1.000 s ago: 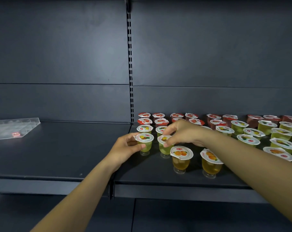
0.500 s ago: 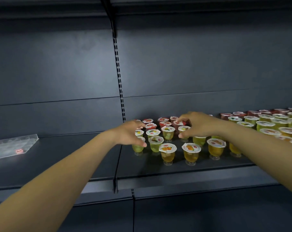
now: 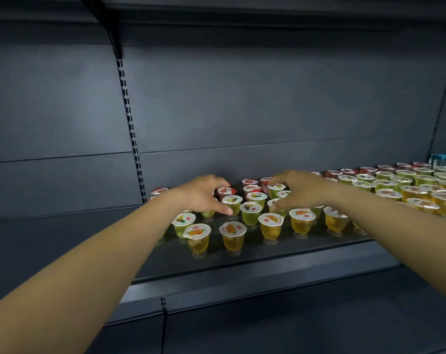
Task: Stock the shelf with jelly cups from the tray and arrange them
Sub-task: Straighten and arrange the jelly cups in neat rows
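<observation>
Many jelly cups (image 3: 232,235) under both hands (left (image 3: 204,194), right (image 3: 299,189))

Matt dark metal shelf (image 3: 242,267); jelly cups (image 3: 233,240) of clear glossy plastic, sealed with smooth printed film lids.

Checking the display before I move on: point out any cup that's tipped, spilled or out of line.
No jelly cup looks tipped or spilled. The front orange cups stand unevenly: the two leftmost orange cups sit nearer the shelf edge than those to their right. Both hands, left hand and right hand, reach among the green cups.
</observation>
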Demonstrator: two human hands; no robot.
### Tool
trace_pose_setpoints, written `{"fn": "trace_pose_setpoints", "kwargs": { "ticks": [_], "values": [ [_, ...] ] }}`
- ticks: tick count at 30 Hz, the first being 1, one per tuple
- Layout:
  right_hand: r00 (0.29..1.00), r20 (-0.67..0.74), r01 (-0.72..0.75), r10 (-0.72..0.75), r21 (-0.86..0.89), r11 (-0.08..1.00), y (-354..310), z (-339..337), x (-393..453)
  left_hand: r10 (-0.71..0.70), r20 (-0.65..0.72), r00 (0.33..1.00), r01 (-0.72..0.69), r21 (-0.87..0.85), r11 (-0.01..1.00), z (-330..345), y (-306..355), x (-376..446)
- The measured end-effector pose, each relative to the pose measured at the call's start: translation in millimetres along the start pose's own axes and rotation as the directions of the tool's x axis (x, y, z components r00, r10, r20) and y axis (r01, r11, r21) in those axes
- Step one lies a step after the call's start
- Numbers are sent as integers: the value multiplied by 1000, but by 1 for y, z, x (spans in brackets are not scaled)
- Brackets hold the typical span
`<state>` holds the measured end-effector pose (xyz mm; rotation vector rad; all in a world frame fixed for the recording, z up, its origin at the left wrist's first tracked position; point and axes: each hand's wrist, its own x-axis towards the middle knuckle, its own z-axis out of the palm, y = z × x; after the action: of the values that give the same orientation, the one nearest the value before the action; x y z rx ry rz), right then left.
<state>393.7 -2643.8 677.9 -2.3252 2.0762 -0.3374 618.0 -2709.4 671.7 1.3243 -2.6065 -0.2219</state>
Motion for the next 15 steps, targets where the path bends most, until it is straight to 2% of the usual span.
{"fn": "trace_pose_setpoints", "kwargs": {
  "ticks": [7, 15],
  "values": [
    [997, 61, 39, -43, 64, 997, 51, 13, 48, -59, 57, 997, 58, 19, 998, 33, 16, 64],
    [966, 221, 100, -134, 157, 983, 82, 41, 82, -69, 163, 984, 69, 4, 998, 51, 28, 102]
  ]
}}
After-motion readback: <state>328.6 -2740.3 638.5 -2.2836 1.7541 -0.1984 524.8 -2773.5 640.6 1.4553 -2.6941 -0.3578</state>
